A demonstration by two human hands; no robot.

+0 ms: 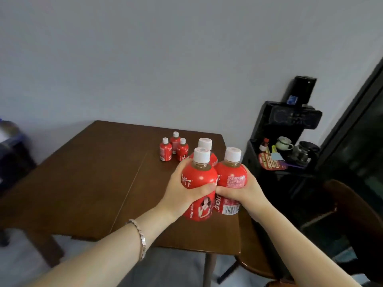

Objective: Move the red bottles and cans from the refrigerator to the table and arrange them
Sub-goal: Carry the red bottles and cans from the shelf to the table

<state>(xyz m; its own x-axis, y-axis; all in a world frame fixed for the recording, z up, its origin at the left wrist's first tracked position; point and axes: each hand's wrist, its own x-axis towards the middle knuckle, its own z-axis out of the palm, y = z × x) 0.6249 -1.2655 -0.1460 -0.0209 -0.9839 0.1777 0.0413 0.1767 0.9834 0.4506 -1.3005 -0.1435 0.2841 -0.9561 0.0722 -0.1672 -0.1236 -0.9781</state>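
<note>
Above the table (87, 183), left hand (182, 191) and right hand (240, 191) clasp three red bottles (199, 179); lower them together, upright, beside the standing trio (174, 149).

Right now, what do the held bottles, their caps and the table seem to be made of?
The held bottles look like clear plastic: brownish liquid shows at the neck above a glossy red wrap label. The caps seem to be matte white plastic. The table looks like dark brown wood or veneer with a smooth, slightly shiny finish; which one I cannot tell.
</note>
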